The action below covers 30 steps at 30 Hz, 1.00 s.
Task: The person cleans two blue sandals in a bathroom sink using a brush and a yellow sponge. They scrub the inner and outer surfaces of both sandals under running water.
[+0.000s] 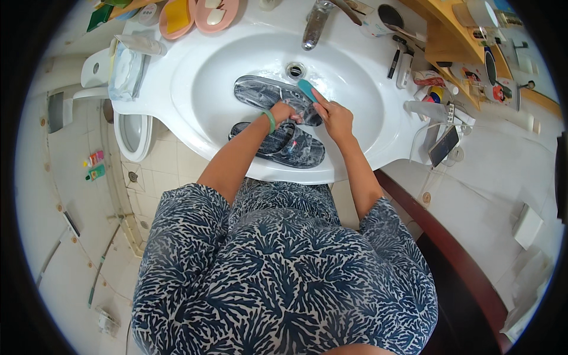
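Two dark grey marbled slippers lie in the white oval washbasin (213, 88), both streaked with whitish suds. My left hand (285, 113), with a green bangle at the wrist, grips the upper slipper (257, 91) near its strap; its fingertips are partly hidden. The lower slipper (306, 151) rests along the near wall of the basin, strap up, below my left hand. In my right hand (338, 120) is a teal scrubbing brush (306, 90), held over the upper slipper's far edge. The brush's underside cannot be seen.
A metal faucet (316, 26) overhangs the drain (295, 70). Pink soap dishes (177, 31), a white tube (141, 45) and a wipes pack (126, 73) line the left counter. Bottles (404, 71) and a propped phone (443, 146) are at right. A toilet (133, 133) stands left.
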Each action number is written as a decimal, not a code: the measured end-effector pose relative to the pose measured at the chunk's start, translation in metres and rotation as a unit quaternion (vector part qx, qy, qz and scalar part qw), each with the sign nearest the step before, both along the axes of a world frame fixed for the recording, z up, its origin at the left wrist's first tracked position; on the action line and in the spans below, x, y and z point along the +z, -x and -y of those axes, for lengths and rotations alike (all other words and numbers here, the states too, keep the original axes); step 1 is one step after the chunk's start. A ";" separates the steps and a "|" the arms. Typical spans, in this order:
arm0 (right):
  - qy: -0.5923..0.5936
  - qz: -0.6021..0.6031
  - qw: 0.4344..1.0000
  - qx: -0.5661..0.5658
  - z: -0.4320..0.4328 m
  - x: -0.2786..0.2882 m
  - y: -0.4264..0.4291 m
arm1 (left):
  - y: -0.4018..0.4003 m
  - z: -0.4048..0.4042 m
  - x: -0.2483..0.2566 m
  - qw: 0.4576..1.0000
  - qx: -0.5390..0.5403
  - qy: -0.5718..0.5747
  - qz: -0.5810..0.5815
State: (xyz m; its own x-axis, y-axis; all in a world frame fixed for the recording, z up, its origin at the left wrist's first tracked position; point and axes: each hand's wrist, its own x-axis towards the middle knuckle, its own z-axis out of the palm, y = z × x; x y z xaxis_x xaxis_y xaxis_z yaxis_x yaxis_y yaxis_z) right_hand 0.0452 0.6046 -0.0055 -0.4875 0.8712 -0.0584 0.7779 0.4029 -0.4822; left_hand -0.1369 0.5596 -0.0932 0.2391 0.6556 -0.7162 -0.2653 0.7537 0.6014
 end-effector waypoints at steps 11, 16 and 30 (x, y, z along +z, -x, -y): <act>0.017 -0.145 0.984 -0.105 0.008 0.027 -0.017 | 0.012 -0.028 0.046 0.993 0.077 -0.063 0.067; 0.021 -0.102 0.988 -0.116 0.015 0.038 -0.030 | 0.020 -0.040 0.056 0.985 0.067 -0.130 0.087; -0.051 -0.212 0.966 -0.136 0.028 0.056 -0.014 | 0.020 -0.017 0.111 0.946 0.246 -0.114 0.175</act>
State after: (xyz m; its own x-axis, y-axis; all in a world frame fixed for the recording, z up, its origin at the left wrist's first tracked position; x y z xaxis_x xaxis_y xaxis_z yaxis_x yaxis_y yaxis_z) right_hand 0.0593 0.5764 0.0505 -0.2006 0.9612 0.1892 0.6029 0.2733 -0.7496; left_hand -0.1571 0.5767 0.0174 0.0620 0.8778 -0.4750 -0.7636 0.3482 0.5438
